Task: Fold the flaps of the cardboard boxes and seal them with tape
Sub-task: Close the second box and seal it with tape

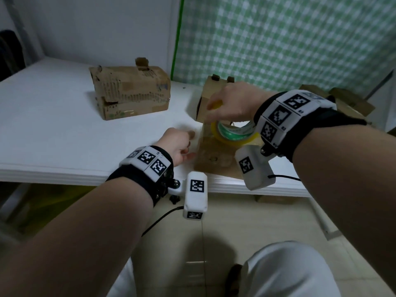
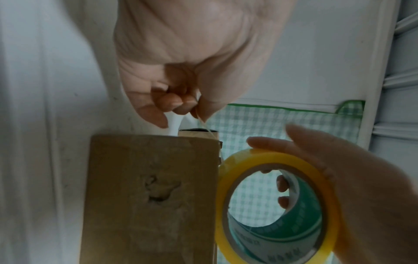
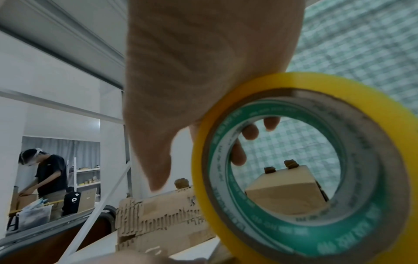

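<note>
A small brown cardboard box (image 1: 214,159) (image 2: 147,196) lies near the table's front edge with its top flaps down. Just above it, my right hand (image 1: 216,108) grips a yellow tape roll (image 1: 233,133) (image 2: 248,157) (image 3: 316,82), its fingers (image 3: 248,132) inside the green-printed core and its thumb on the outside. My left hand (image 1: 189,144) (image 2: 194,107) hovers beside the box's left edge with curled fingers. It pinches the tape's free end, which runs as a thin strand back to the roll.
A torn, worn box (image 1: 130,93) (image 3: 158,214) stands at the back left, and another box (image 1: 212,86) (image 3: 282,192) just behind my right hand. More cardboard (image 1: 347,99) lies at the far right. A green checked curtain (image 1: 278,39) hangs behind the white table (image 1: 85,174). Another person (image 3: 45,178) works far off.
</note>
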Demonstrator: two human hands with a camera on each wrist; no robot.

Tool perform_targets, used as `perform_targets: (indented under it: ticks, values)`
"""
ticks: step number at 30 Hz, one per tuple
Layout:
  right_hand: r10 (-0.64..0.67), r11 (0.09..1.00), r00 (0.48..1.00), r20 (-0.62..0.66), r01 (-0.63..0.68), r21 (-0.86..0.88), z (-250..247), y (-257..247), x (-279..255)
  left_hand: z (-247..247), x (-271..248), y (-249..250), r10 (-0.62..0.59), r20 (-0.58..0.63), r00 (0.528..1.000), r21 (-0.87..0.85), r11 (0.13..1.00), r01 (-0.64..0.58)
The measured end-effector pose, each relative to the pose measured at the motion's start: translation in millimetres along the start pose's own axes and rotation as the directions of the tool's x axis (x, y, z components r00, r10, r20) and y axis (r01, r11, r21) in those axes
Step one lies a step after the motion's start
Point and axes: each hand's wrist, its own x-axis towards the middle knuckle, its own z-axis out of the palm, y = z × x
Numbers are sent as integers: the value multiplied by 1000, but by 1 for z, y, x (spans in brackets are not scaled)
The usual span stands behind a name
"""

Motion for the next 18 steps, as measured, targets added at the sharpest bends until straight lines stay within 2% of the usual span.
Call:
perform_targets:
  ticks: [5,10,14,18]
  values:
    - [52,999,989,-136,-52,6,11,-3,5,2,5,-6,46,40,998,71,996,-49]
    - [80,996,981,-179,-85,-21,12,-5,7,3,4,-8,89,108,990,129,986,-103]
    - [95,995,979,-179,-98,-6,12,-6,8,-1,5,-5,123,145,982,288,944,-161]
    - [98,994,979,-181,-105,-28,12,-10,10,-8,11,-2,95,170,981,502,848,-169]
